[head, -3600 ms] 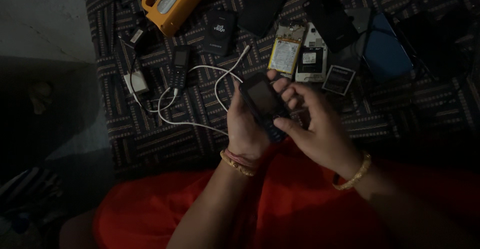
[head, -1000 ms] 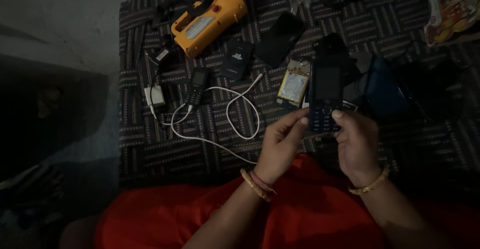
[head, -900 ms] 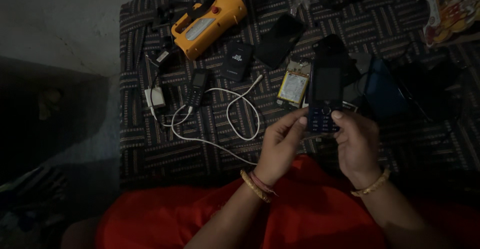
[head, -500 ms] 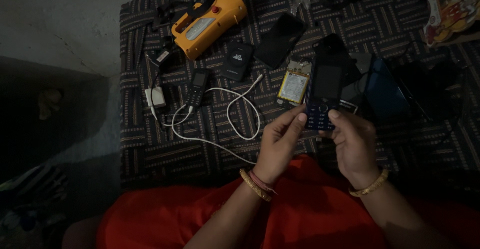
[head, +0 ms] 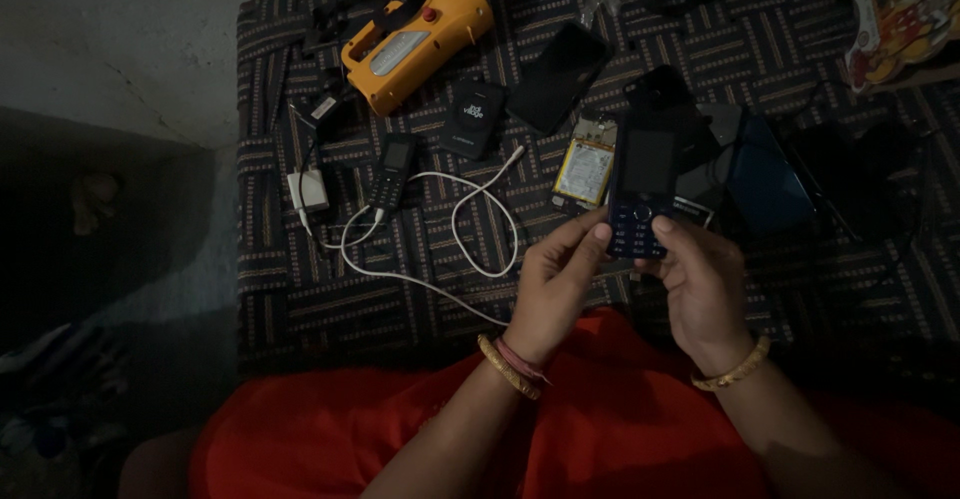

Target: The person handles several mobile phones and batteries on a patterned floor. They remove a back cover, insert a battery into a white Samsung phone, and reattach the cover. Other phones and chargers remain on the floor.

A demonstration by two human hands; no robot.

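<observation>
A dark blue keypad phone (head: 640, 191) is held upright over the patterned mat (head: 300, 289), its screen dark. My left hand (head: 555, 284) grips its lower left edge, with a fingertip on the keypad. My right hand (head: 700, 284) holds the lower right side, thumb resting near the keys. Both wrists wear bangles. Red cloth covers my lap (head: 600, 429) below the hands.
On the mat lie a yellow torch-like device (head: 415, 39), a small black keypad phone (head: 393, 171), a white charger (head: 307, 191) with a looped white cable (head: 450, 249), a black battery (head: 473, 119), a black phone back (head: 557, 77), an opened phone body (head: 585, 172) and a blue cover (head: 765, 174).
Since 3.6 s ago the phone has moved right and turned upright, with both hands now on its lower end. Over the last second the hands hardly shift.
</observation>
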